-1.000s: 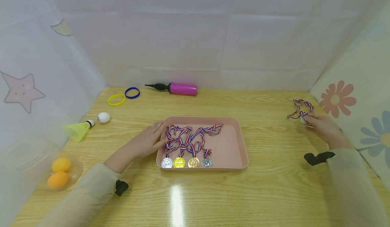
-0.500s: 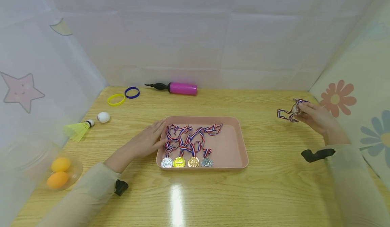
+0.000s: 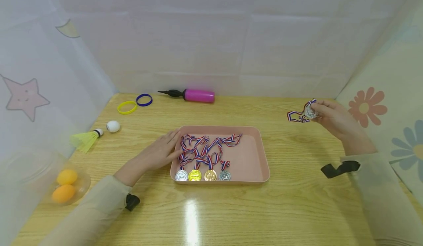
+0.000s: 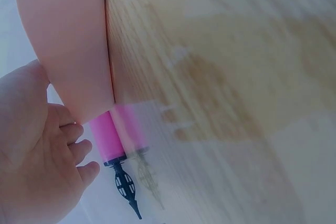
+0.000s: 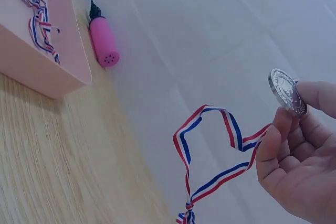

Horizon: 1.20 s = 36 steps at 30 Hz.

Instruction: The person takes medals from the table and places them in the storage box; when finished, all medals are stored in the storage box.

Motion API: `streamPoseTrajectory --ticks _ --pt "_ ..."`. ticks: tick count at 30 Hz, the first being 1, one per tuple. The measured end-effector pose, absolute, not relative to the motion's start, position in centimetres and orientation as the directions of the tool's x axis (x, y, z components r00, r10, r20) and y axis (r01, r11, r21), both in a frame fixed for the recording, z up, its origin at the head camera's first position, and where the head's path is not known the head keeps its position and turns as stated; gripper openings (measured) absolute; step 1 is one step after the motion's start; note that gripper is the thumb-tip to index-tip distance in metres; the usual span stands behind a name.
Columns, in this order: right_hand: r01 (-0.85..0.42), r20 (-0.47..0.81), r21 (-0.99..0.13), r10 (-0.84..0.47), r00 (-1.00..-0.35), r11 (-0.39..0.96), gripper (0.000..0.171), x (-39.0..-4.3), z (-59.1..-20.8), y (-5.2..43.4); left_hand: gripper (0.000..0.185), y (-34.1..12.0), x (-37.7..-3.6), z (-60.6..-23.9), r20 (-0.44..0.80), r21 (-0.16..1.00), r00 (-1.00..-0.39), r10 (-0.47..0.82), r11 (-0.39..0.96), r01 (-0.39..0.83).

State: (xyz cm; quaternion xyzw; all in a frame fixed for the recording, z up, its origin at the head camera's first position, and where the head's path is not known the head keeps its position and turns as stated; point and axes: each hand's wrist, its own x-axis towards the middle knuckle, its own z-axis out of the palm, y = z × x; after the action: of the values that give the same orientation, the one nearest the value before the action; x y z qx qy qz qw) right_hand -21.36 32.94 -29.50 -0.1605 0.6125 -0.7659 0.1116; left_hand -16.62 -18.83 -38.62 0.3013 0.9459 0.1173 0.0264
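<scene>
A pink tray [image 3: 248, 154] stands on the wooden table. Inside it several medals [image 3: 195, 175] line the near wall, silver and gold in colour, their striped ribbons [image 3: 198, 152] bunched behind them. My left hand [image 3: 160, 150] holds the tray's left side, thumb over the rim and fingers along the outer wall [image 4: 65, 40]. Off to the right, my right hand [image 3: 333, 119] pinches a silver medal [image 5: 286, 92] between thumb and fingers. Its red, white and blue ribbon [image 5: 210, 179] dangles to the left of the hand.
A pink and black hand pump [image 3: 198, 95] lies at the back. Yellow [image 3: 127, 107] and blue [image 3: 144, 100] wristbands, a white ball [image 3: 113, 126] and a yellow shuttlecock [image 3: 85, 140] are at the left. A clear container [image 3: 80, 191] there holds orange balls [image 3: 64, 193].
My right hand has lifted the silver medal off the table's right side and moved left and away with it, its face now showing. My left hand stays on the tray.
</scene>
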Motion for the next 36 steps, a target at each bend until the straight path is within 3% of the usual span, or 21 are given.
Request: streamPoseTrajectory --ticks 9,23,33,36 --pt "-0.036 0.139 -0.967 -0.405 -0.904 -0.252 0.026 -20.4 -28.2 29.2 0.065 -18.8 -16.7 -38.6 0.02 0.238 -0.816 0.577 0.79 0.565" --pt "0.0 0.041 -0.997 -0.49 -0.871 -0.083 0.019 -19.7 -28.4 23.2 0.066 -18.9 -16.6 -38.4 0.005 0.248 -0.816 0.578 0.79 0.561" --pt "0.012 -0.068 -0.993 -0.494 -0.867 0.116 0.009 -19.6 -29.5 20.2 0.066 -18.9 -16.7 -38.5 -0.001 0.248 -0.817 0.576 0.792 0.558" --pt "0.025 -0.117 -0.982 -0.492 -0.863 0.188 0.017 -19.6 -30.3 19.7 0.066 -19.0 -16.6 -38.5 0.003 0.246 -0.817 0.577 0.791 0.56"
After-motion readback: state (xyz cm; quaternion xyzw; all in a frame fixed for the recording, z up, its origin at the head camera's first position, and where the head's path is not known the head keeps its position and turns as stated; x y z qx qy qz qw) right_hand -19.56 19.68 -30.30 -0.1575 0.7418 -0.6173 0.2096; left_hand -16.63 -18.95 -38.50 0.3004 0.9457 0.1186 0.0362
